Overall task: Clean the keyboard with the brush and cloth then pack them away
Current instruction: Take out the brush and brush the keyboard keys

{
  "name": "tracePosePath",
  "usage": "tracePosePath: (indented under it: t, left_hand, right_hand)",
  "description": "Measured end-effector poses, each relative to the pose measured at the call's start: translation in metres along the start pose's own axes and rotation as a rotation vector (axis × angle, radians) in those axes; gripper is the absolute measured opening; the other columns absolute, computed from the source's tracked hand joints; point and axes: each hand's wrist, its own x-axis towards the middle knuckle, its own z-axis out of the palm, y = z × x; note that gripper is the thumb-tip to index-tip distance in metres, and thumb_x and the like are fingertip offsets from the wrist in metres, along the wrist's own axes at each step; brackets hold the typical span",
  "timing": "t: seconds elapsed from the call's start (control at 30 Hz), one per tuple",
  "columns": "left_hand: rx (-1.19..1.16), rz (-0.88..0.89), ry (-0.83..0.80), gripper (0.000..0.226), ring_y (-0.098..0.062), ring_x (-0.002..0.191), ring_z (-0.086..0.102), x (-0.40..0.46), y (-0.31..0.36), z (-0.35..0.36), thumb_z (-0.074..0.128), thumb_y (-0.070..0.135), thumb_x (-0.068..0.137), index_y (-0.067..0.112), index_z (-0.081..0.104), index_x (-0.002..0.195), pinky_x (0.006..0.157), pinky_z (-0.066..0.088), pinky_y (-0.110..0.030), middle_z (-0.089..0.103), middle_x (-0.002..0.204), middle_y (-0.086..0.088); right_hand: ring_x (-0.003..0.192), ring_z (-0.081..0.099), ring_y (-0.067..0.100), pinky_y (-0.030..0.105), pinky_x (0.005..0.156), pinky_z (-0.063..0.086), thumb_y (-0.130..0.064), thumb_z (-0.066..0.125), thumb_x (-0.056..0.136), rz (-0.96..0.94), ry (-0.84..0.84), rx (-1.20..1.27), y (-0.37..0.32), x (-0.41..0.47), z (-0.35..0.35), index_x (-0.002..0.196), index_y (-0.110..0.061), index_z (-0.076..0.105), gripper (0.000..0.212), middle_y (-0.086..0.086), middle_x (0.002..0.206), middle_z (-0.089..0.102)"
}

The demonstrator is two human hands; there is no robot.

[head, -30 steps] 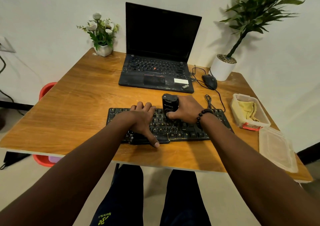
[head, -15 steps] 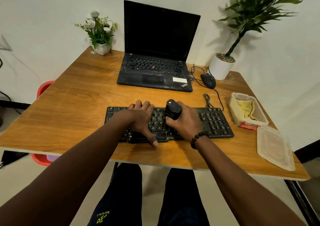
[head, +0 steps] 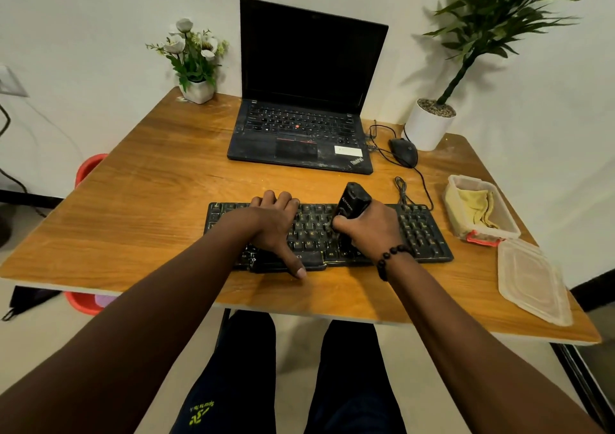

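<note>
Brushing looks underway: the right hand grips the brush on the mid-table keyboard, the left hand presses it flat-fingered, and the cloth waits in the box at three o'clock, wiping and packing undone.

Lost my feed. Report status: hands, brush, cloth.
Left hand flat on keyboard, steadying. Right hand grips brush, bristles on keys. Cloth in open container. Nothing in the way.
</note>
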Motion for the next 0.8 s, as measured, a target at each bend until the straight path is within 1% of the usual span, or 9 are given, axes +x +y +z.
tracePosePath:
  t: [0.07,0.13,0.2,0.33,0.43,0.53,0.6,0.7,0.8]
  left_hand:
    - [0.003,0.001,-0.002,0.148,-0.035,0.146,0.004,0.001,0.000,0.001,0.074,0.084,0.051,0.016,-0.004,0.158,0.119,0.015,-0.054,-0.003,0.162,-0.002]
    - [0.000,-0.001,-0.004,0.149,-0.035,0.146,0.003,0.001,0.000,0.000,0.073,0.084,0.051,0.016,-0.005,0.158,0.119,0.014,-0.054,-0.003,0.162,-0.002]
    - [-0.003,0.002,-0.001,0.149,-0.035,0.146,0.004,0.000,0.000,0.000,0.073,0.084,0.050,0.016,-0.005,0.157,0.119,0.014,-0.054,-0.002,0.161,-0.003]
    - [0.007,0.001,0.006,0.148,-0.034,0.145,0.005,-0.001,0.000,0.000,0.073,0.084,0.052,0.016,-0.004,0.157,0.119,0.015,-0.053,-0.001,0.161,-0.003]
    - [0.011,0.002,0.000,0.149,-0.034,0.145,0.005,0.001,0.000,0.000,0.072,0.085,0.051,0.015,-0.005,0.157,0.119,0.015,-0.053,-0.001,0.161,-0.003]
    - [0.010,0.003,0.001,0.148,-0.034,0.145,0.006,0.001,0.000,0.000,0.073,0.084,0.051,0.016,-0.004,0.157,0.119,0.015,-0.053,-0.001,0.161,-0.002]
    - [0.010,0.006,0.003,0.147,-0.035,0.145,0.006,0.000,0.000,0.000,0.073,0.084,0.052,0.015,-0.004,0.157,0.119,0.015,-0.054,-0.001,0.161,-0.003]
    - [0.010,0.002,0.005,0.146,-0.034,0.145,0.006,0.000,0.000,0.000,0.073,0.084,0.052,0.015,-0.002,0.157,0.118,0.015,-0.054,0.001,0.161,-0.005]
    - [0.011,-0.001,0.005,0.147,-0.034,0.145,0.006,0.001,0.000,0.000,0.073,0.084,0.051,0.015,-0.002,0.157,0.119,0.015,-0.054,0.000,0.161,-0.004]
  right_hand:
    - [0.067,0.058,0.005,0.017,0.052,0.046,-0.032,0.075,0.075,0.010,-0.091,-0.008,0.002,0.000,-0.009,0.084,-0.016,0.060,0.024,-0.005,0.073,0.062]
    - [0.076,0.063,0.009,0.022,0.062,0.053,-0.033,0.077,0.073,0.041,-0.112,0.079,0.002,0.004,-0.016,0.092,-0.014,0.065,0.030,-0.002,0.083,0.067]
    - [0.076,0.062,0.010,0.021,0.059,0.051,-0.034,0.077,0.072,0.054,-0.031,0.108,0.001,0.006,-0.014,0.092,-0.014,0.066,0.030,-0.001,0.084,0.068]
    - [0.070,0.061,0.012,0.021,0.051,0.045,-0.035,0.074,0.071,0.088,0.121,0.087,-0.002,-0.010,0.007,0.081,-0.014,0.064,0.025,-0.001,0.074,0.065]
    - [0.067,0.063,0.013,0.023,0.050,0.048,-0.037,0.074,0.069,0.084,0.076,0.019,0.002,-0.027,0.011,0.073,-0.016,0.064,0.024,-0.003,0.068,0.064]
    - [0.072,0.065,0.011,0.028,0.061,0.056,-0.034,0.075,0.070,0.072,-0.006,0.075,0.006,-0.033,-0.001,0.076,-0.018,0.065,0.020,-0.005,0.073,0.067]
    - [0.077,0.062,0.008,0.022,0.059,0.051,-0.034,0.075,0.072,0.079,0.066,0.138,0.007,-0.031,-0.006,0.086,-0.019,0.065,0.023,-0.008,0.079,0.065]
    - [0.072,0.059,0.008,0.017,0.050,0.040,-0.036,0.074,0.073,0.098,0.191,0.128,0.006,-0.026,-0.001,0.087,-0.018,0.063,0.025,-0.007,0.077,0.063]
    - [0.068,0.060,0.007,0.020,0.050,0.045,-0.039,0.073,0.072,0.096,0.170,0.088,0.009,-0.031,0.008,0.081,-0.017,0.065,0.024,-0.007,0.072,0.064]
